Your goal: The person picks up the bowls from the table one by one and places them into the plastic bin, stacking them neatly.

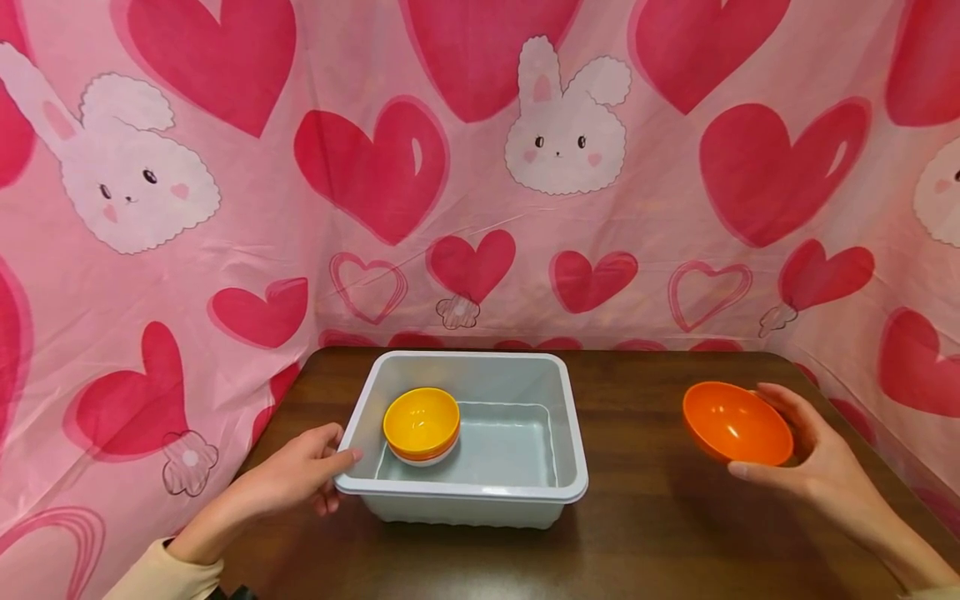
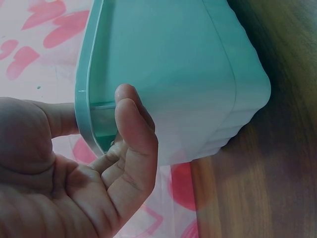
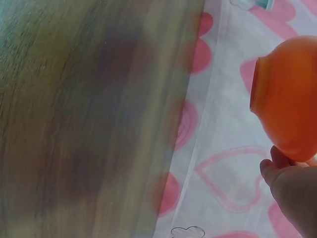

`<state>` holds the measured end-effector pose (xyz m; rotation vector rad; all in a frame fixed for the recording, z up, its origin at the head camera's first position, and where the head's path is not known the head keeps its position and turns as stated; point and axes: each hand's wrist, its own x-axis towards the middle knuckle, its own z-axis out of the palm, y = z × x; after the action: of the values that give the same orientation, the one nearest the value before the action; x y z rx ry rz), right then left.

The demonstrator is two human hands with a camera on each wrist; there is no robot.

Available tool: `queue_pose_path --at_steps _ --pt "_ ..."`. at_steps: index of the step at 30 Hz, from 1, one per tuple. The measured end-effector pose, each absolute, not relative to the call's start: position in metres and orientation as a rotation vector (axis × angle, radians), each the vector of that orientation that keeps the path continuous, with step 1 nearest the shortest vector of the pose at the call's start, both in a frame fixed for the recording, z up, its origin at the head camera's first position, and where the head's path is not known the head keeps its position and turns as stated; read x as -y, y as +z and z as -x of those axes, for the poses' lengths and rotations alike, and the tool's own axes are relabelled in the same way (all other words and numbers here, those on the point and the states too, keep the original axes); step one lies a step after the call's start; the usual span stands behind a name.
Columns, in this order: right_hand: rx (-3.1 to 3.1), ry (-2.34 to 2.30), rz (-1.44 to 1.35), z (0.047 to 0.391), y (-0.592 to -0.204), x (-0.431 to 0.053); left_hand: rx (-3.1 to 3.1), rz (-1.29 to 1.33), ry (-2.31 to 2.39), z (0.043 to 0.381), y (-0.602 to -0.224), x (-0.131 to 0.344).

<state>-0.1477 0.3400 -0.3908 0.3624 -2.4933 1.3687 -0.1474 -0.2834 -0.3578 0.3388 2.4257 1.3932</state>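
Observation:
An orange bowl [image 1: 737, 423] is held above the right part of the table by my right hand [image 1: 828, 471], thumb at the near rim and fingers behind it. In the right wrist view the bowl's [image 3: 292, 99] foot ring and outer side show. My left hand [image 1: 296, 473] grips the left rim of a grey plastic basin [image 1: 465, 492], thumb on top. The left wrist view shows the fingers curled under that rim [image 2: 84, 89]. Inside the basin, toward its left, stands a stack of bowls, a yellow bowl [image 1: 422, 421] uppermost with orange and pale rims beneath.
The basin stands on a dark brown wooden table [image 1: 637, 533]. A pink cloth [image 1: 480, 208] with hearts and rabbits hangs behind and on both sides. The table's far edge [image 1: 652, 352] runs close to this cloth.

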Motion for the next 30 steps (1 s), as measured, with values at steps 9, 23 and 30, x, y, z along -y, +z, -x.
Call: queue_pose_path --at_steps 9,23,30 --pt "2.491 1.395 -0.376 0.144 -0.383 -0.327 -2.428 -0.336 1.389 0.147 -0.357 0.283" --pt "2.458 1.430 -0.428 0.142 -0.367 -0.300 -2.431 -0.334 1.387 0.148 -0.358 0.284" --pt "2.452 1.473 -0.434 0.142 -0.362 -0.289 -2.421 -0.328 1.392 0.148 -0.358 0.284"
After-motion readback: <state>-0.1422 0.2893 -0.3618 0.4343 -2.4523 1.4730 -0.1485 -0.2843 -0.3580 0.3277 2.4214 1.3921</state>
